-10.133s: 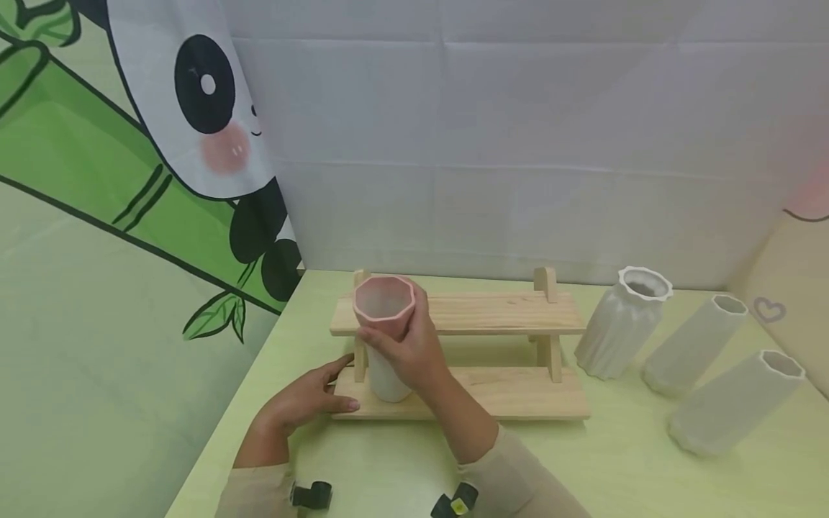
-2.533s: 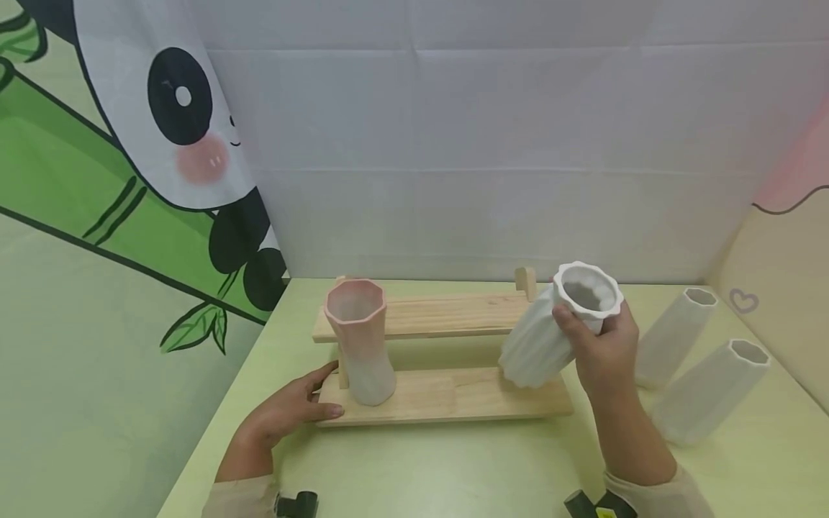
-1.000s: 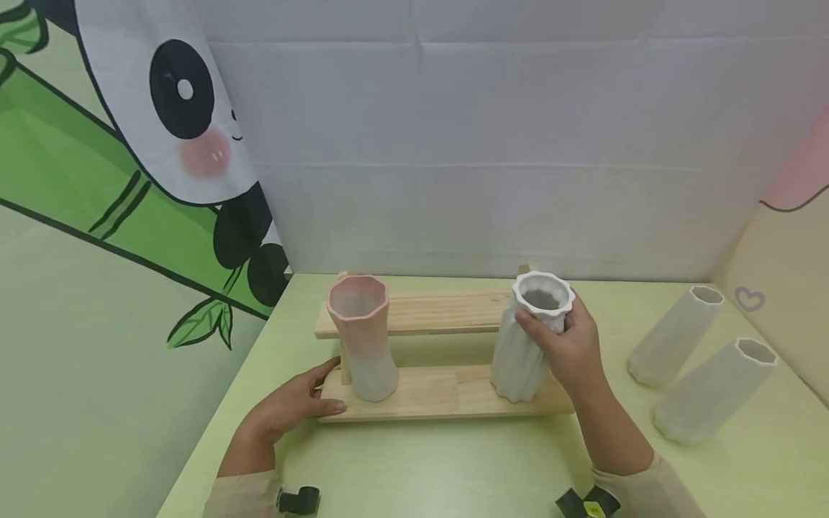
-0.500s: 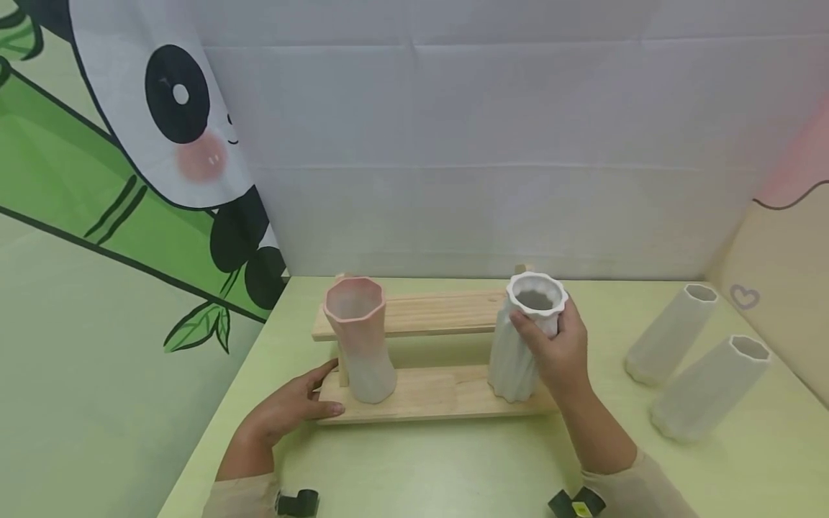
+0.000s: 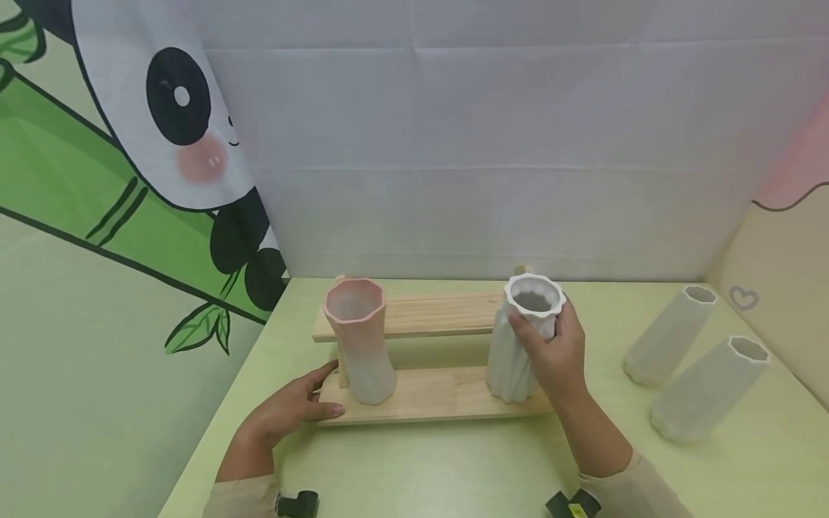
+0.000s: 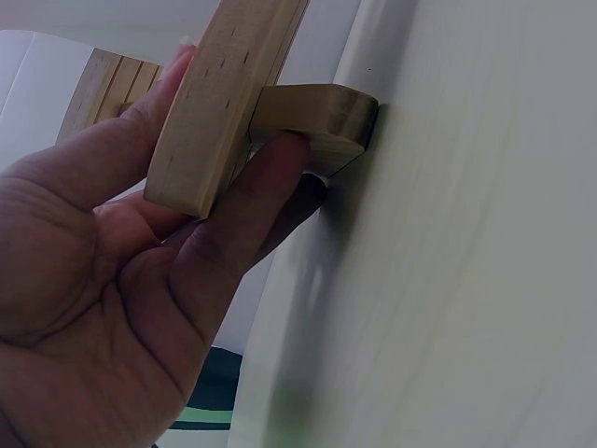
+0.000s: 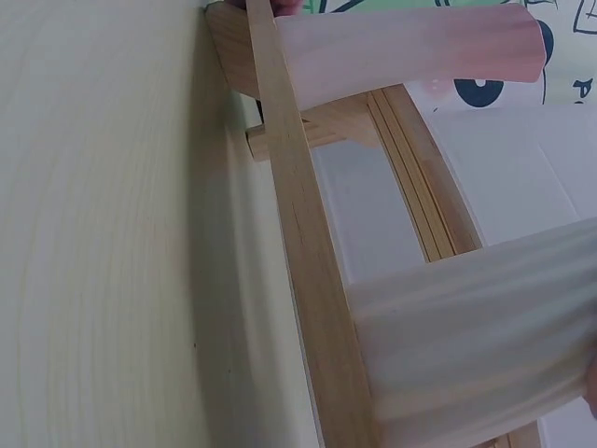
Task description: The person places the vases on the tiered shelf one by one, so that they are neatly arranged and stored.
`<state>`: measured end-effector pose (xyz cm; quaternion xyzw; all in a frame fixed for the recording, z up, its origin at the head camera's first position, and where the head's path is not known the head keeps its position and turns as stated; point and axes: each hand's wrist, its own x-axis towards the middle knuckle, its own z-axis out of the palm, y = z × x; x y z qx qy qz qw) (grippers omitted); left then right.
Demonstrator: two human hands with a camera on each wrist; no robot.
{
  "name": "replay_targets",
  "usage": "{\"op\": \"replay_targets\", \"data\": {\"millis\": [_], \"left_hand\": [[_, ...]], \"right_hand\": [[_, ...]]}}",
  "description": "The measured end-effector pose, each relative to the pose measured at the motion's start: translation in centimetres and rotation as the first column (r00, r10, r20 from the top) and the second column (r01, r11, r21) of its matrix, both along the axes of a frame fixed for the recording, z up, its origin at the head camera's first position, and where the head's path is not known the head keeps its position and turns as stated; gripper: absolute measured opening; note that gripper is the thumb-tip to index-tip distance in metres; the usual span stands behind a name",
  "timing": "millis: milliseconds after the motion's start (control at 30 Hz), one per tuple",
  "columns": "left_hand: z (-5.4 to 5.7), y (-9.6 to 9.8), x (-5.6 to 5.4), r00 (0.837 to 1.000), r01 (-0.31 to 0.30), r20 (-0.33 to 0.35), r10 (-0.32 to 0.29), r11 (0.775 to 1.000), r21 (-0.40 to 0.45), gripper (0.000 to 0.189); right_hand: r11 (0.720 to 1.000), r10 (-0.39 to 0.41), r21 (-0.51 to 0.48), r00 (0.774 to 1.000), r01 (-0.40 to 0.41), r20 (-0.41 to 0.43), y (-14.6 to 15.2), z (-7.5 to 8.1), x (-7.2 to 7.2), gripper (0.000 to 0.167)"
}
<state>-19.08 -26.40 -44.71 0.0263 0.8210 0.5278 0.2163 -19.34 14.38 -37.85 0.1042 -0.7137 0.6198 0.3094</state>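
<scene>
A two-tier wooden shelf (image 5: 440,403) stands on the table. My left hand (image 5: 294,403) grips the left end of its lower board; in the left wrist view the thumb lies over the board (image 6: 215,112) and the fingers reach under it. A pink-to-white vase (image 5: 363,345) stands upright at the left of the lower board. Toward the right end of that board, a white fluted vase (image 5: 508,360) with a scalloped rim stands upright, and my right hand (image 5: 557,352) holds its upper right side. The right wrist view shows its base (image 7: 448,345) at the board.
Two plain white vases, a rear one (image 5: 670,334) and a nearer one (image 5: 709,392), are on the table to the right of the shelf. The upper board (image 5: 440,313) runs behind the standing vases. A pale cloth wall (image 5: 453,165) closes off the back.
The pink vase was set down at the left of the lower board and released. The right hand then brought the fluted vase leftward from the table onto the board. The left hand keeps its grip.
</scene>
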Motion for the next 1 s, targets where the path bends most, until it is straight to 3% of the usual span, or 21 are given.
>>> {"op": "replay_targets", "data": {"millis": [300, 433, 533, 633, 700, 800, 900, 1000], "left_hand": [[0.2, -0.3, 0.1, 1.000, 0.007, -0.008, -0.007, 1.000, -0.001, 0.098], [0.3, -0.4, 0.2, 1.000, 0.022, -0.009, -0.022, 1.000, 0.016, 0.097], [0.3, -0.5, 0.3, 1.000, 0.026, -0.008, -0.026, 1.000, 0.016, 0.097], [0.3, -0.6, 0.4, 0.999, 0.034, -0.007, -0.033, 0.999, 0.017, 0.095], [0.2, -0.7, 0.4, 0.999, 0.037, -0.009, -0.037, 0.999, 0.018, 0.094], [0.1, -0.8, 0.4, 0.999, 0.046, -0.015, -0.046, 0.999, 0.026, 0.094], [0.1, -1.0, 0.3, 0.999, 0.045, -0.012, -0.044, 0.999, 0.025, 0.093], [0.0, -1.1, 0.2, 0.999, 0.034, -0.007, -0.034, 0.999, 0.006, 0.094]], "right_hand": [[0.999, 0.024, -0.025, 0.999, -0.023, 0.038, -0.2, 0.7, 0.4, 0.051], [0.999, 0.051, -0.003, 0.995, -0.051, 0.080, 0.1, 1.0, 0.8, 0.067], [0.996, 0.088, 0.003, 0.996, -0.088, -0.007, 0.6, 1.7, 1.3, 0.084], [0.996, 0.085, 0.027, 0.979, -0.081, -0.187, 1.5, 2.9, 2.2, 0.092], [0.998, 0.041, 0.063, 0.961, -0.025, -0.274, 2.6, 4.0, 3.1, 0.093], [0.990, -0.048, 0.112, 0.954, 0.085, -0.297, 4.7, 5.8, 5.0, 0.090], [0.961, -0.208, 0.144, 0.960, 0.236, -0.188, 7.2, 7.1, 7.4, 0.083], [0.916, -0.377, 0.140, 0.926, 0.377, -0.024, 9.6, 7.8, 9.5, 0.079]]}}
